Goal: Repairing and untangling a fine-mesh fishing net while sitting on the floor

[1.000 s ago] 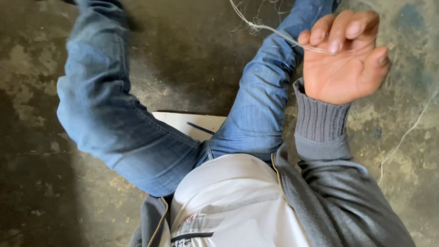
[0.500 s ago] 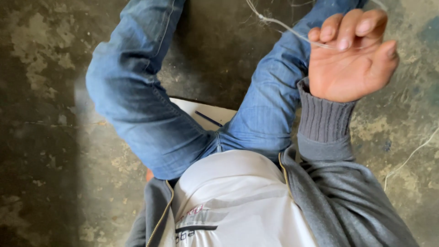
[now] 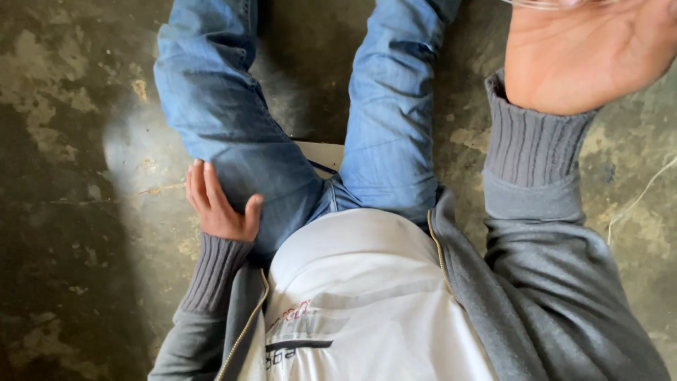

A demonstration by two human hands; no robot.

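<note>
Where earlier only the right hand (image 3: 585,60) showed, raised with thin pale wire (image 3: 543,4) at its cropped, untellable fingertips, the left hand (image 3: 218,204) now rests open, empty, against the blue denim thigh (image 3: 233,134).

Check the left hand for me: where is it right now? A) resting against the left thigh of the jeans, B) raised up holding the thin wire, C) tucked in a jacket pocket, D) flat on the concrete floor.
A: the left hand lies against the denim thigh, its fingers open, holding nothing.
</note>
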